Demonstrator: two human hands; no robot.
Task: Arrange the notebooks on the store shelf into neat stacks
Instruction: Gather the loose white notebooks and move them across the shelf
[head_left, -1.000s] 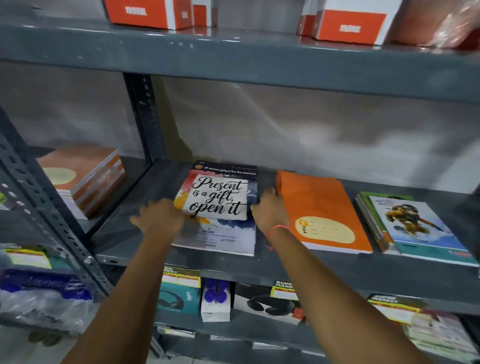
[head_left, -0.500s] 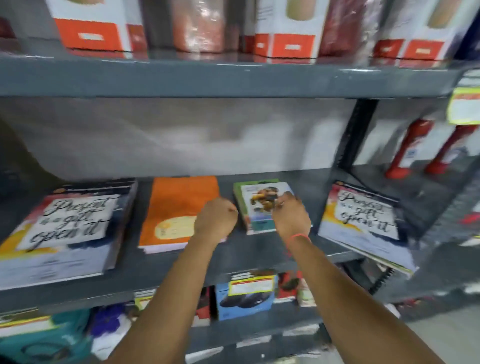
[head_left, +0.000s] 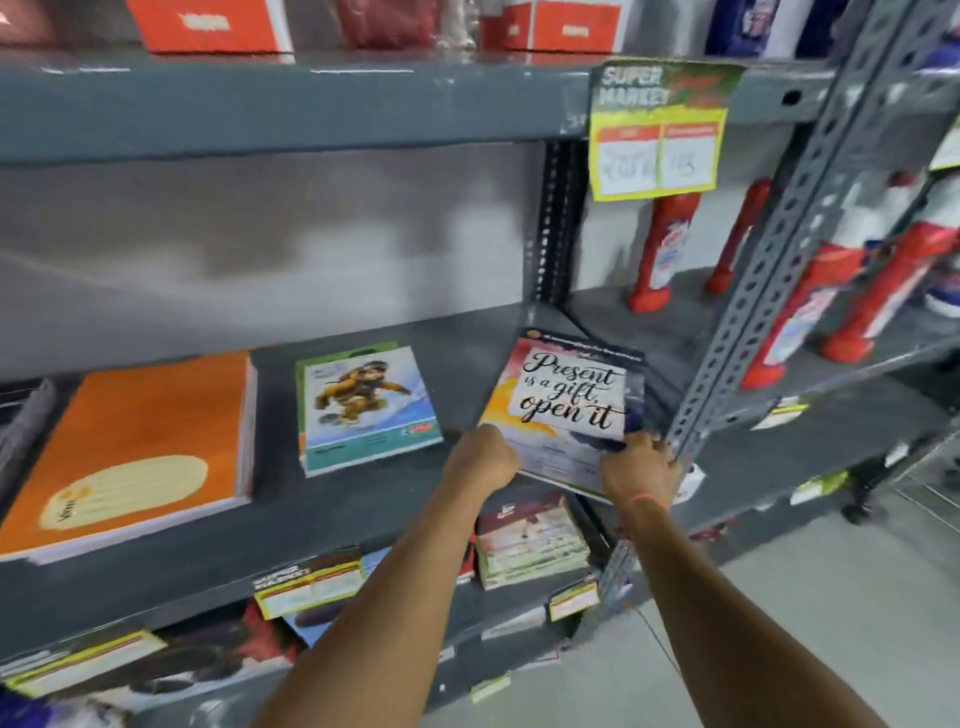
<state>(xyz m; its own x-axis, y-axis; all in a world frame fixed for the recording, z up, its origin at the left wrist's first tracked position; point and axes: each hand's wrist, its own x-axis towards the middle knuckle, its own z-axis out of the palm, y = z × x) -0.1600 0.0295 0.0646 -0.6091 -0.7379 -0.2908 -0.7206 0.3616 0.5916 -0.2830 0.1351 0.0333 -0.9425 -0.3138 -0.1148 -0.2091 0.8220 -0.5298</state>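
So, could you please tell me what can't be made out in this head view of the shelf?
- Near corners of the "Present is a gift" stack: covered by the left hand and right hand; finger grip unseen.
- Price tag figures: blurred.
- Dark stack at far left: cut off by the frame edge.
- Orange notebook stack label print: motion-blurred.
- Red bottles: labels unreadable, partly behind the upright post.

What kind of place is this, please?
Most likely a supermarket aisle: a price tag printed "SUPER MARKET" hangs on the grey metal shelf, with notebook stacks and red bottles displayed.
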